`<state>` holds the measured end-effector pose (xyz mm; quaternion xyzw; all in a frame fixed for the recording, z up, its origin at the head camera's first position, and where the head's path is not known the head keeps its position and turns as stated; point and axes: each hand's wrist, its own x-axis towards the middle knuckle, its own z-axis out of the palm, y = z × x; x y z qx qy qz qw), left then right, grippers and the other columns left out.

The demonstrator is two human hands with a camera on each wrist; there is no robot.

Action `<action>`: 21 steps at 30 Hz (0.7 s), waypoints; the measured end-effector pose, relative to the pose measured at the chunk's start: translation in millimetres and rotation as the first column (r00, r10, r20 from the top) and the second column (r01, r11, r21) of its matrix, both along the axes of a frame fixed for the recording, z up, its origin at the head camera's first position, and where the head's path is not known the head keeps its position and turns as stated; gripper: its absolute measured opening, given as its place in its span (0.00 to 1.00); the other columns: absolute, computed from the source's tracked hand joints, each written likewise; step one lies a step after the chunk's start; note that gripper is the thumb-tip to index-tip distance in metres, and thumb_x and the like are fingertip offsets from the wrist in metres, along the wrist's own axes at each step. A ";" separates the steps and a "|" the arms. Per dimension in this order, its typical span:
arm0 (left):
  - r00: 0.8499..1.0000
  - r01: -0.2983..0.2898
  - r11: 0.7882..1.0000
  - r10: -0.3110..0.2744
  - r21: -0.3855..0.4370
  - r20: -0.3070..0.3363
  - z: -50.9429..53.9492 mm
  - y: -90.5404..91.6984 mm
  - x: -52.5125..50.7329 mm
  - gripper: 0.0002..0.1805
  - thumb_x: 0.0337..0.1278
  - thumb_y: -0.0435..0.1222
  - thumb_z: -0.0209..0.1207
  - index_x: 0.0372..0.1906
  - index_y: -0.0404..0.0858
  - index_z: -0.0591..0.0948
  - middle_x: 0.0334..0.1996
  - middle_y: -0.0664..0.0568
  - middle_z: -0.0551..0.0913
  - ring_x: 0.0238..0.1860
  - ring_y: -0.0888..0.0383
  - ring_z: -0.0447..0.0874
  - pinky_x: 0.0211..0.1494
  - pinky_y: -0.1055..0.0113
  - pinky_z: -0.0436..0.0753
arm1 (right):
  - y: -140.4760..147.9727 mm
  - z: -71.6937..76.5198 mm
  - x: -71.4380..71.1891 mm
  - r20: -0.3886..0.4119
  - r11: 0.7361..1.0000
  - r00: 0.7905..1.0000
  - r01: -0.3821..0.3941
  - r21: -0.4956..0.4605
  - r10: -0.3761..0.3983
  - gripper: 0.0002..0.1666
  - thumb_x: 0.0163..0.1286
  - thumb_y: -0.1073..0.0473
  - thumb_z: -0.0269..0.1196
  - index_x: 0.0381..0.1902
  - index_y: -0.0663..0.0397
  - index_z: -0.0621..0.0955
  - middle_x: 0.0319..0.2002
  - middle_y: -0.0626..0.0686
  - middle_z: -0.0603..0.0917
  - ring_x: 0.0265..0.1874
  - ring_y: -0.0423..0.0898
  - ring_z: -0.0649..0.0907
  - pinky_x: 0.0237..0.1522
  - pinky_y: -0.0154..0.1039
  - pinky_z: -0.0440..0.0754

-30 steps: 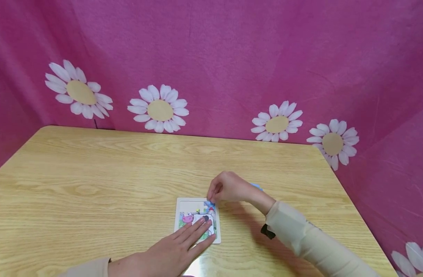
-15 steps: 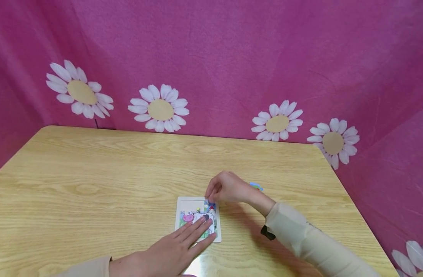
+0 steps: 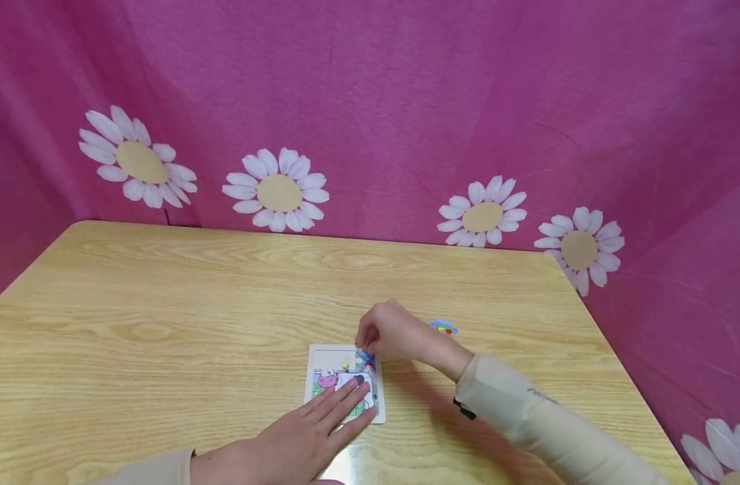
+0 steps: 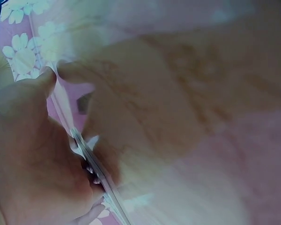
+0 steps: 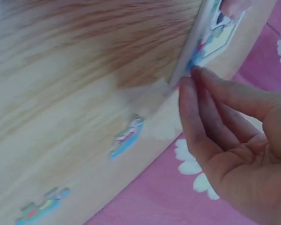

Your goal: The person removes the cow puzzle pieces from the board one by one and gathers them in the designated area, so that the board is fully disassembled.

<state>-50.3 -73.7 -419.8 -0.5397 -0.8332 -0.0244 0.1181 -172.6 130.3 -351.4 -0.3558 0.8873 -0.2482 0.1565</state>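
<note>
A small square puzzle board (image 3: 310,384) with a white frame and a cow picture lies on the table. Flat across its lower part rests my left hand (image 3: 291,438), fingers straight and slightly spread, covering some of the picture. My right hand (image 3: 394,330) is at the board's upper right corner, with thumb and fingertips pinching a blue puzzle piece (image 3: 365,355) there. The right wrist view shows those fingertips together beside blue at the board's corner (image 5: 180,65); they hide much of the piece. In the left wrist view the left hand (image 4: 33,154) is blurred.
Two loose puzzle pieces, one nearer the board (image 5: 127,138) and one farther off (image 5: 43,206), lie on the wooden table (image 3: 163,323). In the head view colourful pieces (image 3: 445,327) show behind the right wrist. A pink flowered cloth (image 3: 370,121) hangs beyond the table.
My right hand has shifted slightly left at the board's corner, and more of the loose pieces behind the wrist shows. My left hand has stayed on the board.
</note>
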 end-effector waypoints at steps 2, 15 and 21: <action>1.000 0.002 1.000 -0.001 0.006 0.000 0.3 -0.5 -0.1 0.48 0.65 0.66 0.43 0.74 0.32 0.59 0.72 0.33 0.58 0.72 0.42 0.59 0.67 0.57 0.69 | -2.0 0.9 -1.5 0.005 1.000 1.000 -0.011 0.005 0.011 0.08 0.55 0.77 0.68 0.27 0.61 0.86 0.25 0.50 0.86 0.27 0.38 0.84 0.31 0.27 0.80; 1.000 -0.018 1.000 0.018 -0.022 0.013 1.2 0.4 0.8 0.50 0.63 0.68 0.43 0.74 0.33 0.59 0.73 0.35 0.57 0.72 0.43 0.58 0.67 0.57 0.68 | 3.2 0.9 -14.3 0.122 1.000 0.992 0.015 0.007 -0.016 0.05 0.55 0.72 0.71 0.29 0.60 0.87 0.25 0.48 0.87 0.27 0.34 0.83 0.32 0.28 0.80; 1.000 -0.018 0.999 0.018 -0.027 0.016 2.9 0.7 0.7 0.50 0.63 0.68 0.43 0.74 0.33 0.59 0.73 0.35 0.58 0.72 0.43 0.58 0.67 0.57 0.68 | 5.9 5.0 -15.8 0.211 0.999 0.976 0.052 -0.013 -0.048 0.04 0.57 0.70 0.71 0.31 0.61 0.88 0.25 0.48 0.87 0.26 0.34 0.82 0.31 0.29 0.79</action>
